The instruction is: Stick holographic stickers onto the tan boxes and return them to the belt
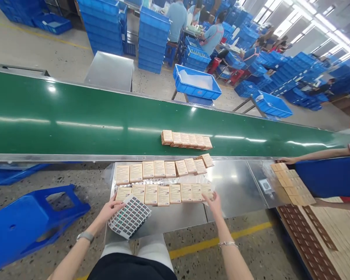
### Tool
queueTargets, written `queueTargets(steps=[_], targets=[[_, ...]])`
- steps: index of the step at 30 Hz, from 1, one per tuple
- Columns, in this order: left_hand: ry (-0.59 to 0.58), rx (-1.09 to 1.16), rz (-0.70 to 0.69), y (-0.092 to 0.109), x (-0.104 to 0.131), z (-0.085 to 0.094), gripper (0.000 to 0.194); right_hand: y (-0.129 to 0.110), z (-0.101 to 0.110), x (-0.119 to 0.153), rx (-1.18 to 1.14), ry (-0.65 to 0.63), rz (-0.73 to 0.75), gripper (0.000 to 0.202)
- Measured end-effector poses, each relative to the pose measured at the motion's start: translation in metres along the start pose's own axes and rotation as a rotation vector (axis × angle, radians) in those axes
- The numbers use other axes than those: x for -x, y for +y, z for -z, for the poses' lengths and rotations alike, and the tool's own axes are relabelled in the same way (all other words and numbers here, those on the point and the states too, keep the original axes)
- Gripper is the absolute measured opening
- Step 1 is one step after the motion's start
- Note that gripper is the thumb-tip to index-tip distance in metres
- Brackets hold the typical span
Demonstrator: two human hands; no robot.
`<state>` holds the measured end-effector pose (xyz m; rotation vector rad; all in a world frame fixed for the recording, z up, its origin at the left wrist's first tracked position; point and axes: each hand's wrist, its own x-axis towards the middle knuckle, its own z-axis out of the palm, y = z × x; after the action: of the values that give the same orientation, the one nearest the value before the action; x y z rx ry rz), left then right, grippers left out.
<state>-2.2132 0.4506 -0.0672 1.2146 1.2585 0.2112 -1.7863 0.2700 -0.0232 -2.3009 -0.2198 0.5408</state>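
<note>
Two rows of small tan boxes lie on the metal table [177, 217]. My left hand [112, 208] is at the left end of the near row [163, 194], fingers apart, beside and partly over a white grid tray [130, 217] that lies tilted at the near left. My right hand [214, 204] is at the right end of that row, thumb and fingers apart, its fingertips at the last box. The far row [159, 169] runs behind, its right end slanting. A further line of boxes [186, 140] sits on the green conveyor belt.
The green belt [76, 112] crosses behind the table. At the right, another person's hands hold a block of boxes [293, 184]. A blue stool [23, 225] stands at the left. Blue crates [196, 83] and several people are beyond the belt.
</note>
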Motion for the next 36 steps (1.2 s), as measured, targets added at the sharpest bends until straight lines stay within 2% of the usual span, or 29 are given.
queueTargets(steps=[2, 4, 7, 9, 13, 19, 24, 27, 30, 34, 36], targets=[[0.029, 0.017, 0.023, 0.011, -0.001, -0.006, 0.054, 0.007, 0.010, -0.025, 0.013, -0.086, -0.025, 0.083], [0.058, 0.015, 0.040, 0.021, -0.001, -0.009, 0.053, 0.013, 0.012, -0.042, 0.015, -0.193, -0.024, 0.072], [0.069, 0.022, 0.084, 0.035, 0.002, -0.012, 0.059, 0.020, 0.008, -0.056, -0.004, -0.331, 0.021, 0.057], [0.070, 0.028, 0.122, 0.043, 0.006, -0.015, 0.063, 0.025, 0.003, -0.060, -0.017, -0.384, 0.056, 0.054], [0.126, 0.049, 0.179, 0.054, 0.019, -0.027, 0.068, 0.034, 0.001, -0.059, -0.006, -0.416, 0.095, 0.060], [0.206, 0.091, 0.241, 0.060, 0.047, -0.047, 0.064, 0.046, 0.016, -0.052, 0.052, -0.414, 0.110, 0.074], [0.255, 0.128, 0.253, 0.065, 0.073, -0.050, 0.056, 0.036, 0.036, -0.049, 0.089, -0.431, 0.108, 0.086], [0.318, 0.164, 0.249, 0.074, 0.084, -0.036, 0.055, 0.006, 0.041, -0.049, 0.120, -0.457, 0.152, 0.083], [0.392, 0.198, 0.240, 0.092, 0.083, -0.004, 0.054, -0.044, 0.027, -0.048, 0.130, -0.440, 0.232, 0.084], [0.479, 0.248, 0.183, 0.129, 0.059, 0.057, 0.044, -0.119, -0.024, -0.048, 0.101, -0.368, 0.325, 0.087], [0.537, 0.217, 0.138, 0.147, 0.039, 0.086, 0.037, -0.152, -0.057, -0.053, 0.103, -0.401, 0.333, 0.088]])
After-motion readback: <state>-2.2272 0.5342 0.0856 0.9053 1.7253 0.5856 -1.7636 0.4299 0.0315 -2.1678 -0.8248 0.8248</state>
